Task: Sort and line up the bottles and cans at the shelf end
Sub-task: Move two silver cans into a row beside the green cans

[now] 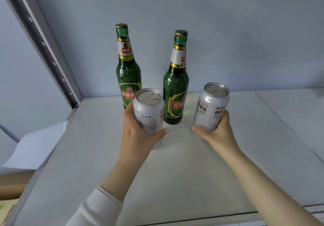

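Observation:
Two green glass beer bottles stand upright on the white shelf [175, 173] near the back wall: the left bottle [127, 64] and the right bottle [176, 85], a little nearer to me. My left hand [138, 131] grips a silver can [149, 110] in front of the left bottle, hiding that bottle's base. A second silver can [211, 106] with black and orange print is held in my right hand [217, 134], to the right of the right bottle. Both cans are upright, tops up.
A grey perforated shelf upright [43, 45] runs diagonally at the left, marking the shelf's end. A white sheet of paper [36, 145] lies beyond the left edge. The shelf board continues to the right with a seam [280, 120].

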`<state>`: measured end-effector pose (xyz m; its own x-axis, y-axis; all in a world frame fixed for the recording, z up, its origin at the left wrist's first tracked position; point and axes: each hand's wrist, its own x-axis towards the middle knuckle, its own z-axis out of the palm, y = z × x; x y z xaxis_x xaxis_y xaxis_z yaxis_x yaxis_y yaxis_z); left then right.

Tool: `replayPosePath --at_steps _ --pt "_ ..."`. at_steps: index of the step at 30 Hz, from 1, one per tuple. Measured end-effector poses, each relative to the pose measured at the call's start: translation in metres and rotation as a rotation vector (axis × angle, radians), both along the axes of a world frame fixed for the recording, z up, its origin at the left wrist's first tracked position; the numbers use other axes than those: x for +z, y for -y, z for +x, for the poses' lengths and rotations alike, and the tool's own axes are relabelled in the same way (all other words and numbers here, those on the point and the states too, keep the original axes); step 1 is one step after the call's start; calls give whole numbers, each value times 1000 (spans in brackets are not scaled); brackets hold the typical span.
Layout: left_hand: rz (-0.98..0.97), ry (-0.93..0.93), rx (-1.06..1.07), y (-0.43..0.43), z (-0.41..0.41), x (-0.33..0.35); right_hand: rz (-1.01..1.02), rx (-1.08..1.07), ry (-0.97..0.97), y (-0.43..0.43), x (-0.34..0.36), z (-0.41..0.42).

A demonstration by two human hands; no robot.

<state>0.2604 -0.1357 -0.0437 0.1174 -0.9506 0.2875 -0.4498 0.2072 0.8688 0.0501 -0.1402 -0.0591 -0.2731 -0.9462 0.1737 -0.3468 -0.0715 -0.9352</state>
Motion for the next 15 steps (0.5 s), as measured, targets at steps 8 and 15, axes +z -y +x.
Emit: replayPosePath --at_steps 8,15 --pt "5 -77 -3 -22 -31 20 20 -199 19 -20 -9 -19" --pt "-183 -35 -243 -49 -147 78 -28 -200 52 -94 10 -119"
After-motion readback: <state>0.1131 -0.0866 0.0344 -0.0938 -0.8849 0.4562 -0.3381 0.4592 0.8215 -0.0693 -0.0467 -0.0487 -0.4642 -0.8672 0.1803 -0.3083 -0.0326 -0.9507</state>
